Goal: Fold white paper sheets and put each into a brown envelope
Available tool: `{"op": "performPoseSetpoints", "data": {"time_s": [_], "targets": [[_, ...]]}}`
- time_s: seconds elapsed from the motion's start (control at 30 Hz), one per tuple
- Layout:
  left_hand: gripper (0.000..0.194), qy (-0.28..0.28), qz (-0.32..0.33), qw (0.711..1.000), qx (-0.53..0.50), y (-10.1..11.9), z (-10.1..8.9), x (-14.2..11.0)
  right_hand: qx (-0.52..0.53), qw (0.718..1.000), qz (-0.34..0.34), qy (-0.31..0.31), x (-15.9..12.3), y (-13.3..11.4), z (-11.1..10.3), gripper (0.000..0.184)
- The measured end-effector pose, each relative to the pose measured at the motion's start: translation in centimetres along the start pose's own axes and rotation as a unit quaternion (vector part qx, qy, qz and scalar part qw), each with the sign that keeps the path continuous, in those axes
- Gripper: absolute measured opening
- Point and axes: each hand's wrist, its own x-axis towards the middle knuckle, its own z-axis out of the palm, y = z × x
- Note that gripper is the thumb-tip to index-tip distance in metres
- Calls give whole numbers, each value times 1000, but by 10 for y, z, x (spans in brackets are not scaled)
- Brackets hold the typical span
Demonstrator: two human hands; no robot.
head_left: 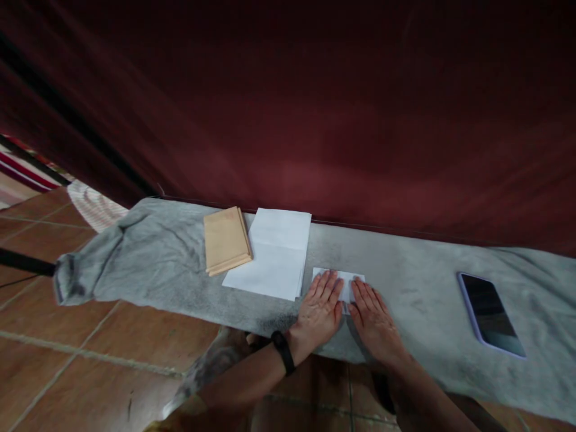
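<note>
A small folded white paper (345, 292) lies on the grey cloth in front of me, partly covered by both hands. My left hand (320, 303), with a black band on its wrist, rests flat on the paper's left part, fingers stretched out. On the right part lies my right hand (372, 315), also flat with its fingers extended. The two thumbs are close together near the paper's front edge. Left of my hands is a stack of white sheets (279, 252) with a crease across it. Brown envelopes (226, 239) overlap the left edge of those sheets.
A phone (490, 313) with a purple edge lies at the right on the grey cloth (418, 282), which covers a narrow bench-like surface. A dark red fabric (315, 132) hangs upright behind it. Brown floor tiles (108, 360) show below, and a dark bar (27, 262) at the left.
</note>
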Motion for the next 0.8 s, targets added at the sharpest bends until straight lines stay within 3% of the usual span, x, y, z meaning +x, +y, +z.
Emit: {"op": "performPoseSetpoints", "data": {"time_s": [0.3,0.53,0.67,0.8], "targets": [[54,-27,26,999,-13,-3,-4,3,79,993,-52,-71,1,54,1,57],[56,-36,34,999,-6,-3,-1,2,101,987,-55,-113,10,72,-8,51],[55,-36,31,999,-5,-3,-3,3,114,990,-37,-76,19,65,-11,50],[57,-34,35,999,-1,-3,-4,3,121,993,-3,-12,24,23,-12,56]]}}
